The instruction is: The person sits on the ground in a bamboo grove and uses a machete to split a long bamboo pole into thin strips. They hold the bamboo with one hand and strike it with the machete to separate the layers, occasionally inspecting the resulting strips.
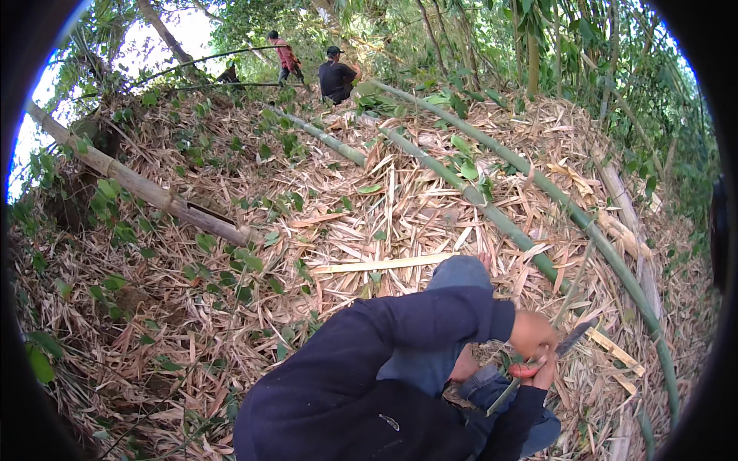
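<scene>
My right hand (544, 372) is closed round the red handle of a knife (575, 338), whose dark, broad blade points up and to the right. Just above it, my left hand (533, 335) reaches across with curled fingers, close against the blade's base. A thin greenish bamboo strip (571, 296) runs down to the left hand, and its lower end shows below both hands. The left hand appears closed on this strip; its fingertips are partly hidden. Beyond my bent knee, a flat pale split bamboo piece (388, 264) lies on the leaves.
Long green bamboo poles (530, 173), (492, 211) slope across the litter ahead and right. A dry brown bamboo pole (146, 188) lies at left. Pale split pieces (615, 352) lie right of my hands. Two people (336, 77), (285, 58) are farther back among trees.
</scene>
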A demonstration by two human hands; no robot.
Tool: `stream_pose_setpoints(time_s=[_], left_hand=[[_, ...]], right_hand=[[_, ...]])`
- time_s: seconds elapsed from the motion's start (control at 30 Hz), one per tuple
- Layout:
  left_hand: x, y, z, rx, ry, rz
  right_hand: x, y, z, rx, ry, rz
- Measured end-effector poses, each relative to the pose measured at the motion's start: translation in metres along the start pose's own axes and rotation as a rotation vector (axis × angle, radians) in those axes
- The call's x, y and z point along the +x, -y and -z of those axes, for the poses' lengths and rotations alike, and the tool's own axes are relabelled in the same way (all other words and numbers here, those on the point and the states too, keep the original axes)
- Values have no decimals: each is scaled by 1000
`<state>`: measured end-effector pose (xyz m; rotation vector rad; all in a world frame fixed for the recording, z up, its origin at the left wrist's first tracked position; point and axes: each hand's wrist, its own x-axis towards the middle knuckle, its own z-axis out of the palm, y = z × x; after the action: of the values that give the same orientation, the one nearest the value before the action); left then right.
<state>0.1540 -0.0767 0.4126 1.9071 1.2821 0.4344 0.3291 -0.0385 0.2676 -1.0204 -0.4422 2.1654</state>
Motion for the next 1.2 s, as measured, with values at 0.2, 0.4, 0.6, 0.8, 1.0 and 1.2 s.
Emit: stream_pose_setpoints(time_s=[0.2, 0.4, 0.6, 0.8, 1.0, 1.2], left_hand=[[-55, -9, -85, 140, -15, -111], [-75, -31, -101, 245, -162, -261], [-62, -22, -117, 326, -475, -494], [-45, -50, -86, 388, -663, -629], [-27, -75, -12, 290, -933, -431], [2, -94, 52, 184, -1157, -237]], right_hand=[[-2, -16, 37, 87, 61, -182], [-21, -13, 35, 232, 39, -201], [-41, -2, 28, 275, 90, -154], [-65, 29, 27, 414, 170, -178], [-102, 51, 38, 389, 125, 16], [-126, 44, 72, 307, 44, 84]])
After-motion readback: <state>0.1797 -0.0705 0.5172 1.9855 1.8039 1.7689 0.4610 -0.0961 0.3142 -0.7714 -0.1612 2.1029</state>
